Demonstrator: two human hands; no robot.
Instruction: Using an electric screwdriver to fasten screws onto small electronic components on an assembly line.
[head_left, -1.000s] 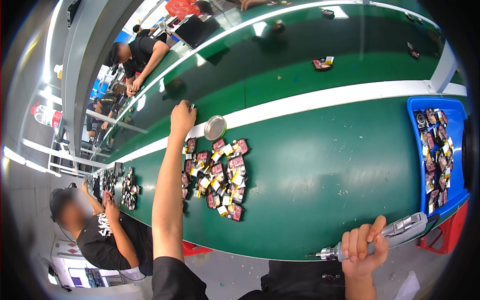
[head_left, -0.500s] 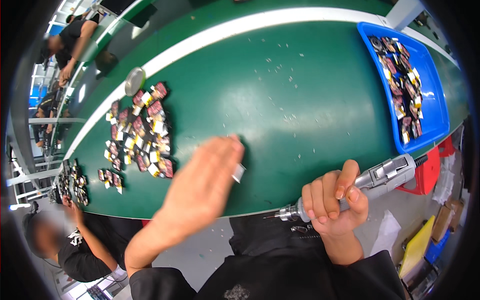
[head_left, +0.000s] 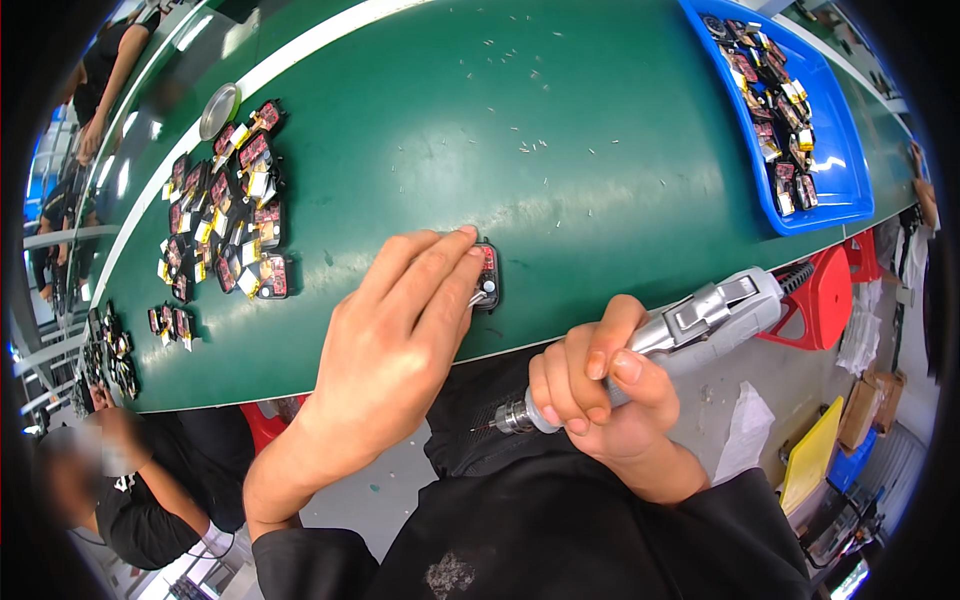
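Observation:
My left hand [head_left: 395, 325] lies over a small black device with a red circuit board [head_left: 488, 270] on the green table. Its fingers are pressed together along the device's left side, covering part of it; the thumb is hidden. In my right hand [head_left: 612, 395] is a grey electric screwdriver [head_left: 705, 315], gripped round its body. The thin bit at its front points left, over my lap just off the table's near edge, apart from the device. A cable leaves its rear end.
Many similar devices with white and yellow parts [head_left: 222, 215] lie at the left, beside a round dish [head_left: 219, 111]. Tiny pieces [head_left: 535, 147] are scattered mid-table. A blue tray [head_left: 845, 150] of devices stands far right. A red stool [head_left: 825, 300] is beyond the edge. A co-worker [head_left: 140, 480] sits left.
My head view has shifted, so the table appears higher and further left. The device under my left hand now shows its red board. My right hand still grips the screwdriver.

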